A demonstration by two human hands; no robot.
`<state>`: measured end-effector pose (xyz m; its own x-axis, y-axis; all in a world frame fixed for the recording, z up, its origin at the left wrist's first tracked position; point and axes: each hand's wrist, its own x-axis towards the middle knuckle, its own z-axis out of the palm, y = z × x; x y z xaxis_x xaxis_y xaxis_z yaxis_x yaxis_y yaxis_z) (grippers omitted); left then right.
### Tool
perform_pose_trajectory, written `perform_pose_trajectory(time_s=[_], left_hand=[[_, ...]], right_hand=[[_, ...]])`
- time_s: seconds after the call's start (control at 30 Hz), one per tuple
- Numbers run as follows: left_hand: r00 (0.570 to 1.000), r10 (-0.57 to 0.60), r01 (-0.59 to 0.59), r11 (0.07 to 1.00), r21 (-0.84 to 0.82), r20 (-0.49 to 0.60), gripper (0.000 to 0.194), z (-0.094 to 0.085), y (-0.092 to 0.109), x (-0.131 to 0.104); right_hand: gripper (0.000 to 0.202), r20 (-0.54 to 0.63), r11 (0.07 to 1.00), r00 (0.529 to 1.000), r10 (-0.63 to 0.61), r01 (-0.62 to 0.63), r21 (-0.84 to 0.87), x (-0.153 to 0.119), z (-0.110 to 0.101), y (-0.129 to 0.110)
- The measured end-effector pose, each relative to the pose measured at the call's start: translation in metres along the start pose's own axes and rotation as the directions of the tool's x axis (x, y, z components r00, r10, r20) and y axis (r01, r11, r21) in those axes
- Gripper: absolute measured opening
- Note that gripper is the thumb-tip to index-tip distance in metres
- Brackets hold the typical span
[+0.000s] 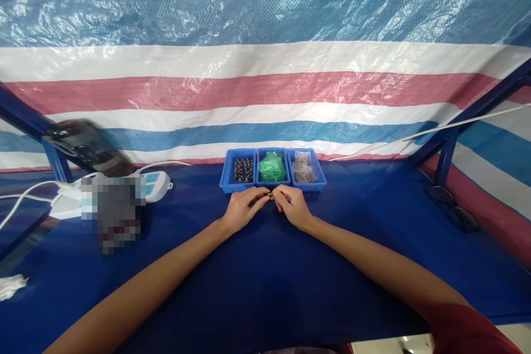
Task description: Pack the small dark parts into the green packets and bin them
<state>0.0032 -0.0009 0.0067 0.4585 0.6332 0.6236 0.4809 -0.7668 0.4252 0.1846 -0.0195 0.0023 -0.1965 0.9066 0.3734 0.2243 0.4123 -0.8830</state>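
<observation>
My left hand (pixel 244 207) and my right hand (pixel 292 206) meet just in front of three blue bins, with fingers pinched. Between the fingertips is a small dark metal part (pixel 270 194); its kind is too small to make out, and the fingers hide most of it. Both hands appear to grip it, one from each side. Several small dark metal fittings (pixel 244 170) lie in the left bin (pixel 226 174). Green plastic packaging (pixel 271 167) fills the middle bin (pixel 259 180). The right bin (pixel 317 174) has clear plastic bags (pixel 303 168) in it.
A white power strip (pixel 155 185) with cables lies at the left, beside a blurred-out object (pixel 118 213) and a dark bottle-like thing (pixel 91 146). Glasses (pixel 454 209) rest at the right by the blue frame (pixel 446 157). White crumpled tissue (pixel 12 286) lies at the left edge.
</observation>
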Motion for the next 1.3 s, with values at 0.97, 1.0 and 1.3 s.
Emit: perform_pose_trajectory(time_s=[0.97, 1.0, 1.3], left_hand=[[1.000, 0.002, -0.002, 1.000, -0.011, 0.010, 0.019, -0.0018, -0.0013, -0.0017], [1.000, 0.006, -0.006, 1.000, -0.011, 0.009, 0.019, -0.0019, -0.0014, -0.0018], [1.000, 0.009, -0.009, 1.000, -0.022, -0.001, 0.020, -0.0020, -0.0009, -0.0018]], right_hand=[[0.037, 0.001, 1.000, 1.000, 0.003, -0.003, 0.008, 0.0005, 0.0026, -0.0010], [0.037, 0.001, 1.000, 1.000, 0.001, -0.001, 0.011, 0.0004, 0.0027, -0.0009], [0.039, 0.007, 1.000, 1.000, 0.001, -0.001, -0.001, 0.0002, 0.0023, -0.0024]])
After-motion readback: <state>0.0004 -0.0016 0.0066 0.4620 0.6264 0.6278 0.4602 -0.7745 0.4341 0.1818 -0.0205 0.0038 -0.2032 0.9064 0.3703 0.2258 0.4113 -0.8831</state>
